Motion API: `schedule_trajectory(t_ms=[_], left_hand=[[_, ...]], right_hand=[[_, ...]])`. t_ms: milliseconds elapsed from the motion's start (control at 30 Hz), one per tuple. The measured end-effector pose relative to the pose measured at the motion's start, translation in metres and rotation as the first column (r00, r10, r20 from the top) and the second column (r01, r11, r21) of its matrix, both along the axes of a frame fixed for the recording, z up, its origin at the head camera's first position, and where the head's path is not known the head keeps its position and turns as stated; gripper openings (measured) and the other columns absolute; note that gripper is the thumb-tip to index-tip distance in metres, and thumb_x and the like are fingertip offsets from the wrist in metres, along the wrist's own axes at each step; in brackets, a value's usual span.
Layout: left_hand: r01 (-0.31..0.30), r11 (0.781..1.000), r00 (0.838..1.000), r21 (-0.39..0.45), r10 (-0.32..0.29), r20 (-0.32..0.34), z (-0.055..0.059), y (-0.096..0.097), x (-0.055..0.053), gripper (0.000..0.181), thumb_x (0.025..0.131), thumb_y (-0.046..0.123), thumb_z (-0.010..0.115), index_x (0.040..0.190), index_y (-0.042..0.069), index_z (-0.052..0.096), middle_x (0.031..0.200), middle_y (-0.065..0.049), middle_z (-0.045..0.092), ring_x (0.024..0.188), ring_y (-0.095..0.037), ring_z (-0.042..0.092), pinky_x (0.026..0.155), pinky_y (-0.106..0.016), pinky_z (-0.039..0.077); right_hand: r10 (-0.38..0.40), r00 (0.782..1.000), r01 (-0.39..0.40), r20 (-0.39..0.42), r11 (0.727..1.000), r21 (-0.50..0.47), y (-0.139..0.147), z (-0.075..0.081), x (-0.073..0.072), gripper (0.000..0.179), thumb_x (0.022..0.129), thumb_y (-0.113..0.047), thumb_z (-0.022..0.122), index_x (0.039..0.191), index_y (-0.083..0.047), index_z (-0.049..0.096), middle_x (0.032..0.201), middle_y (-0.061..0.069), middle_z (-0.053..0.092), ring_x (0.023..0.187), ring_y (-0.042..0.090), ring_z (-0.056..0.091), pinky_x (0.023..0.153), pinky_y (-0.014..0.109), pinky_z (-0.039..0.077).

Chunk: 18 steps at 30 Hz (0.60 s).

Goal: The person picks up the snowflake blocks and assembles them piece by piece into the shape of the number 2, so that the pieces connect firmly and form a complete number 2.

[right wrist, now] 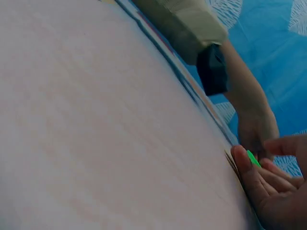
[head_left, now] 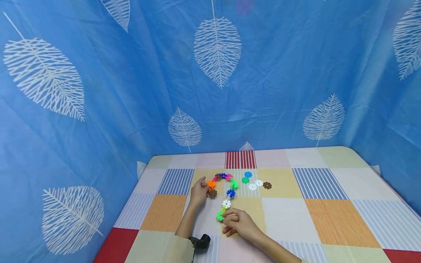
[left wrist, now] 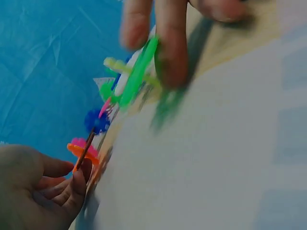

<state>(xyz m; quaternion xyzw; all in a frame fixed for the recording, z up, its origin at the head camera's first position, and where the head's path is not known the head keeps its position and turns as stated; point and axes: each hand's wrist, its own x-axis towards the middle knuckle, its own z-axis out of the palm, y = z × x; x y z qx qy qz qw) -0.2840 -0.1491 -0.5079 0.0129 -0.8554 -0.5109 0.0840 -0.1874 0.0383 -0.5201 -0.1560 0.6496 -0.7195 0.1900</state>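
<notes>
A curved chain of notched plastic snowflake discs lies on the table, with a blue disc (head_left: 231, 193) and a white disc (head_left: 226, 204) along its right side. At the chain's left end my left hand (head_left: 199, 192) pinches a brown disc (left wrist: 86, 149) beside an orange disc (head_left: 211, 184). My right hand (head_left: 241, 223) holds the green disc (head_left: 220, 216) at the near end between thumb and fingers; a yellow disc (left wrist: 115, 64) slots across it. In the right wrist view only a sliver of the green disc (right wrist: 253, 158) shows past the fingers.
Right of the chain lie several loose discs: a light blue disc (head_left: 248, 174), a teal disc (head_left: 245, 180), two white discs (head_left: 258, 183) and a brown disc (head_left: 267, 185). A patchwork-patterned cloth (head_left: 283, 215) covers the table. Blue leaf-print curtains (head_left: 263, 91) surround it.
</notes>
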Motion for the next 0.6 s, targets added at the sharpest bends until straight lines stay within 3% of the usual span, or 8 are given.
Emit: schedule_trajectory(t_ms=[167,300,333,400,500,533,567,600], left_hand=[[-0.005,1.000,1.000,-0.011,0.005,-0.005,-0.001,-0.002,0.000,0.044,0.089,0.003,0.057,0.130,-0.006,0.044,0.094,-0.015,0.063,0.073,-0.023,0.062,0.061,-0.031,0.052],[-0.075,0.997,0.997,0.012,0.075,-0.021,-0.002,-0.009,0.011,0.038,0.089,0.005,0.056,0.125,-0.005,0.048,0.087,-0.011,0.061,0.067,-0.020,0.060,0.057,-0.030,0.050],[-0.088,0.996,0.996,0.017,0.089,-0.027,-0.002,-0.011,0.015,0.036,0.089,0.005,0.056,0.122,-0.004,0.049,0.085,-0.010,0.060,0.066,-0.018,0.059,0.056,-0.030,0.049],[-0.087,0.996,0.995,0.025,0.088,-0.036,-0.003,-0.015,0.024,0.031,0.088,0.005,0.056,0.117,-0.004,0.052,0.079,-0.008,0.058,0.062,-0.016,0.057,0.053,-0.028,0.048],[0.004,0.999,1.000,0.035,-0.004,-0.017,-0.005,-0.019,0.038,0.026,0.091,0.008,0.055,0.113,-0.005,0.053,0.072,-0.006,0.057,0.055,-0.014,0.056,0.049,-0.026,0.048],[0.052,0.998,0.999,0.039,-0.051,-0.004,-0.006,-0.019,0.043,0.026,0.092,0.010,0.055,0.113,-0.005,0.052,0.071,-0.006,0.057,0.054,-0.014,0.055,0.048,-0.026,0.049],[0.104,0.994,0.994,0.045,-0.104,0.010,-0.007,-0.020,0.047,0.027,0.093,0.012,0.054,0.113,-0.005,0.052,0.070,-0.006,0.058,0.053,-0.014,0.056,0.047,-0.026,0.049],[0.159,0.986,0.987,0.048,-0.161,0.027,-0.007,-0.020,0.052,0.029,0.094,0.015,0.054,0.115,-0.005,0.051,0.070,-0.006,0.058,0.052,-0.014,0.056,0.047,-0.026,0.050]], right_hand=[[0.081,0.990,-0.074,-0.120,0.995,0.064,-0.004,0.003,-0.001,0.023,0.090,-0.002,0.056,0.109,0.009,0.054,0.083,0.021,0.066,0.063,0.023,0.064,0.055,0.034,0.055],[-0.059,0.943,0.122,-0.327,0.977,0.174,0.016,0.008,-0.017,0.012,0.087,-0.004,0.059,0.099,-0.001,0.063,0.069,0.010,0.064,0.054,0.018,0.059,0.048,0.029,0.051],[-0.120,0.912,0.208,-0.393,0.960,0.189,0.025,0.009,-0.025,0.010,0.086,-0.004,0.061,0.096,-0.003,0.064,0.068,0.007,0.064,0.055,0.017,0.058,0.049,0.028,0.051],[-0.232,0.808,0.396,-0.541,0.894,0.208,0.044,0.010,-0.043,0.009,0.084,-0.005,0.064,0.092,-0.008,0.066,0.072,0.003,0.065,0.061,0.016,0.059,0.054,0.027,0.051],[-0.301,0.629,0.626,-0.717,0.743,0.238,0.073,0.007,-0.071,0.013,0.082,-0.006,0.067,0.094,-0.009,0.068,0.085,0.004,0.067,0.073,0.020,0.059,0.064,0.033,0.049],[-0.286,0.583,0.671,-0.760,0.697,0.253,0.081,0.005,-0.080,0.016,0.082,-0.008,0.068,0.098,-0.007,0.068,0.092,0.006,0.067,0.080,0.023,0.060,0.071,0.038,0.048],[-0.253,0.555,0.694,-0.792,0.665,0.274,0.087,0.002,-0.089,0.021,0.082,-0.010,0.068,0.103,-0.006,0.067,0.100,0.010,0.066,0.089,0.027,0.059,0.077,0.043,0.047],[-0.214,0.555,0.695,-0.804,0.650,0.307,0.093,0.000,-0.096,0.026,0.083,-0.012,0.068,0.109,-0.005,0.065,0.109,0.014,0.063,0.098,0.032,0.057,0.083,0.050,0.043]])
